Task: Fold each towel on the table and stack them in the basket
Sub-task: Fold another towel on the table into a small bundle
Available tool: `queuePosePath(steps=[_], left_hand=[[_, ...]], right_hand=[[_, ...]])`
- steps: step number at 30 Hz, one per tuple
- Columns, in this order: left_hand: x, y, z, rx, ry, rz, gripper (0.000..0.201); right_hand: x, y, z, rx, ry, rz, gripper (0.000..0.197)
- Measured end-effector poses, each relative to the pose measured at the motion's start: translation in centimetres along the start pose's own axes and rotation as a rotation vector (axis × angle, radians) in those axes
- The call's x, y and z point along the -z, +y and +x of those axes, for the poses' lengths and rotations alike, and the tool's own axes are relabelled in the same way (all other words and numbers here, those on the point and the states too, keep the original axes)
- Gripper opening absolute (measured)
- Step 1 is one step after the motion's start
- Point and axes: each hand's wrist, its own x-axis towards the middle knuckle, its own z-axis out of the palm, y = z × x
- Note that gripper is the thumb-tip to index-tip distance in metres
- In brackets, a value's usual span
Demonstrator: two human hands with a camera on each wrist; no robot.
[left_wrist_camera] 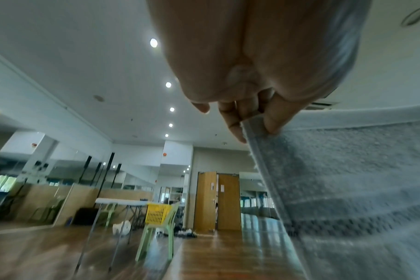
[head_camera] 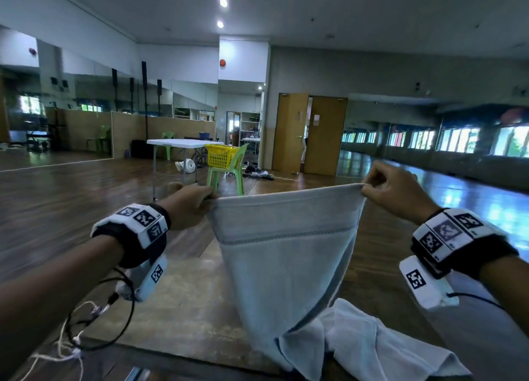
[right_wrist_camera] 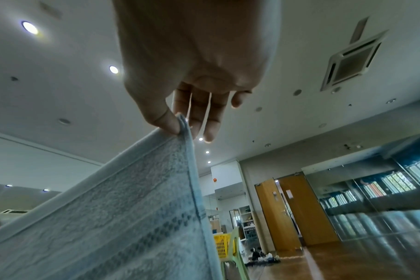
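A pale blue towel [head_camera: 286, 254] hangs in the air, stretched between both hands by its top edge. My left hand [head_camera: 197, 200] pinches its left top corner between thumb and fingers [left_wrist_camera: 273, 121]. My right hand [head_camera: 380, 188] pinches the right top corner, thumb against the cloth [right_wrist_camera: 165, 121]. The towel [left_wrist_camera: 348, 180] narrows downward and its bottom end touches the wooden table [head_camera: 177, 303]. A second, whiter towel [head_camera: 380, 343] lies crumpled on the table near the right front. The yellow basket [head_camera: 219, 154] stands far off on a green chair [head_camera: 229, 171].
A white folding table [head_camera: 183, 143] stands behind the chair, with a small white fan [head_camera: 187, 165] on the floor below it. Cables [head_camera: 94, 329] hang from my left wrist over the table's front edge. Brown doors [head_camera: 312, 134] and mirrored walls bound the room.
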Motion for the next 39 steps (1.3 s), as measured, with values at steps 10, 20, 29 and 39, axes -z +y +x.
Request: queuePosePath(steps=[10,20,29,39], left_hand=[[13.5,0.9,4.4,-0.074,0.304,0.119,0.015],[16.2,0.9,8.8,-0.027,0.375,0.192,0.013],[7.1,-1.8,11.7,0.081,0.212,0.141,0.026],[0.3,-3.8,13.1,0.107,0.381,0.019,0.005]], right_hand=[[10.2,-3.5,5.5,0.079,0.148,-0.059,0.017],[10.1,-2.4,10.3,0.050,0.142,-0.073,0.021],[1.4,3.6,10.7,-0.059,-0.024,-0.099,0.024],[-4.5,6.8,11.2,-0.117,0.133,-0.063,0.025]])
